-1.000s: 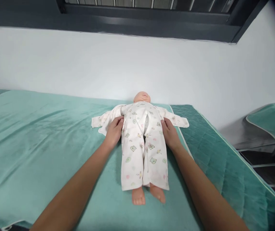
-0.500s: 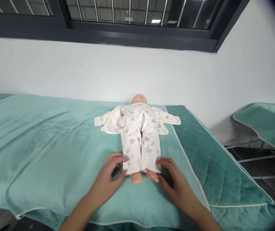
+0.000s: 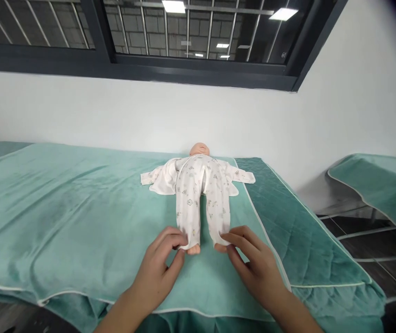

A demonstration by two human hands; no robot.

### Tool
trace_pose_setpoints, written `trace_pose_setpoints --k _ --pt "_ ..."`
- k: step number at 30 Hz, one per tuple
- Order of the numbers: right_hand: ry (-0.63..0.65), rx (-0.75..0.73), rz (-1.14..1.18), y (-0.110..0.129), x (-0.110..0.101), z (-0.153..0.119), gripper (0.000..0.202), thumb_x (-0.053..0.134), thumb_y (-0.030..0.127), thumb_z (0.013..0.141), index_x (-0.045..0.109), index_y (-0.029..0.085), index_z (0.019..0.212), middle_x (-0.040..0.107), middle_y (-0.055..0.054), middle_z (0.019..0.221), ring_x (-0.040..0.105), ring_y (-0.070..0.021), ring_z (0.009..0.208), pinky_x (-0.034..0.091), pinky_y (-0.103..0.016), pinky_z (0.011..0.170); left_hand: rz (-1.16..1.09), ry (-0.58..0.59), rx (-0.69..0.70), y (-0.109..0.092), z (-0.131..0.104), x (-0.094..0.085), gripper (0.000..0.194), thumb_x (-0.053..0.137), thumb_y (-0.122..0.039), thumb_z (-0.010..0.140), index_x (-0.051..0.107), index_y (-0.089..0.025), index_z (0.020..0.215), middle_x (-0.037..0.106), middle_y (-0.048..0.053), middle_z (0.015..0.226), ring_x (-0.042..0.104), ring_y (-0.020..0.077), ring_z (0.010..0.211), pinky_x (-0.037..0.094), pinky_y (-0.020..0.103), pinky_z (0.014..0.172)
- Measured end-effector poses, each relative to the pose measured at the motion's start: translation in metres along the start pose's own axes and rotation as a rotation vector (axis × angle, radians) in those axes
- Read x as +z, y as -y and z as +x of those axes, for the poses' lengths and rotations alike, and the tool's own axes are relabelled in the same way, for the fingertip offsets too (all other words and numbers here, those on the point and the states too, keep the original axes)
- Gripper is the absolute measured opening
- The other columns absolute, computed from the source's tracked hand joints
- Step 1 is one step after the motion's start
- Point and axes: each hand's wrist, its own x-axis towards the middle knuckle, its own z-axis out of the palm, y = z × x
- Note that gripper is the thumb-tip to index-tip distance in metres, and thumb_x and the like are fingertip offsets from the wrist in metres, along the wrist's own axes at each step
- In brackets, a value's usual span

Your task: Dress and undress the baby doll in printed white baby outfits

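Note:
A baby doll lies on its back on the green sheet, its head (image 3: 200,149) toward the wall and its feet (image 3: 193,249) toward me. It wears a white patterned top (image 3: 166,178) with the sleeves spread out sideways, and white patterned trousers (image 3: 189,199). My left hand (image 3: 161,263) pinches the cuff of the trouser leg on the left. The cuff on the right is pinched between the thumb and fingers of my right hand (image 3: 255,263). The doll's toes show below both cuffs, and the two legs lie apart.
The green sheet (image 3: 80,208) covers the bed, with a darker quilted cover (image 3: 288,222) on the right. Behind stand a white wall (image 3: 132,115) and a dark window frame (image 3: 184,74). Another green cover (image 3: 378,185) hangs over a metal frame at the right.
The trouser legs have moved apart, with a gap of sheet now between them. Both hands have closed on the cuffs. The view has tilted up, showing more window.

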Motion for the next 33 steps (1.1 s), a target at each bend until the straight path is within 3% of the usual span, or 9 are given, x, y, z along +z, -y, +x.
trace_pose_setpoints --k 3,8,13,17,21,28,33 --pt "0.022 0.005 -0.035 0.002 -0.001 -0.007 0.030 0.050 0.014 0.094 0.059 0.030 0.118 0.061 -0.007 0.104 0.064 -0.0204 0.091 0.054 -0.034 0.074 0.019 -0.008 -0.021 0.003 -0.008 -0.001 0.018 0.049 -0.017 0.092 0.058 -0.030 0.101 0.061 0.004 0.099 0.060 0.0200 0.088 0.050 0.034 0.077" --pt "0.103 0.063 -0.146 -0.003 0.009 -0.018 0.028 0.050 0.017 0.095 0.057 0.029 0.118 0.060 -0.008 0.110 0.060 -0.0249 0.100 0.052 -0.041 0.083 0.070 0.020 -0.022 0.020 -0.019 0.012 0.020 0.049 -0.017 0.093 0.058 -0.029 0.106 0.060 0.004 0.103 0.060 0.0198 0.091 0.051 0.034 0.078" --pt "0.168 0.033 -0.225 0.020 0.021 -0.003 0.037 0.057 0.015 0.090 0.053 0.027 0.125 0.059 -0.007 0.123 0.052 -0.0267 0.116 0.043 -0.046 0.098 0.096 -0.070 0.075 0.013 -0.011 0.020 0.019 0.049 -0.014 0.095 0.056 -0.025 0.109 0.060 0.005 0.103 0.059 0.0177 0.095 0.051 0.031 0.080" --pt "0.238 0.003 -0.294 0.030 0.038 0.016 0.025 0.055 0.009 0.089 0.057 0.024 0.109 0.065 -0.003 0.106 0.055 -0.0225 0.103 0.038 -0.044 0.101 0.092 -0.079 0.202 -0.001 0.002 0.021 0.020 0.050 -0.009 0.094 0.055 -0.023 0.108 0.060 0.005 0.102 0.059 0.0151 0.095 0.051 0.028 0.082" --pt "0.229 -0.013 -0.308 0.024 0.049 0.023 0.013 0.054 0.010 0.091 0.058 0.022 0.093 0.064 -0.001 0.091 0.054 -0.0201 0.091 0.039 -0.040 0.094 0.105 -0.052 0.251 -0.001 0.001 0.017 0.023 0.049 -0.006 0.093 0.056 -0.022 0.108 0.059 0.005 0.102 0.058 0.0146 0.096 0.050 0.028 0.085" --pt "0.177 -0.101 -0.225 0.028 0.044 0.005 0.015 0.055 0.008 0.088 0.059 0.021 0.094 0.060 -0.002 0.089 0.050 -0.0203 0.092 0.038 -0.039 0.093 0.238 -0.095 0.209 0.026 -0.025 0.008 0.029 0.052 -0.005 0.091 0.054 -0.023 0.114 0.058 0.006 0.105 0.058 0.0162 0.097 0.050 0.029 0.084" --pt "0.249 -0.158 -0.257 0.031 0.039 0.003 0.016 0.053 0.007 0.087 0.060 0.020 0.095 0.060 -0.003 0.090 0.050 -0.0205 0.093 0.036 -0.043 0.100 0.211 0.083 0.071 0.033 -0.028 0.006 0.024 0.050 -0.010 0.092 0.054 -0.023 0.111 0.059 0.004 0.097 0.058 0.0169 0.090 0.050 0.031 0.080"
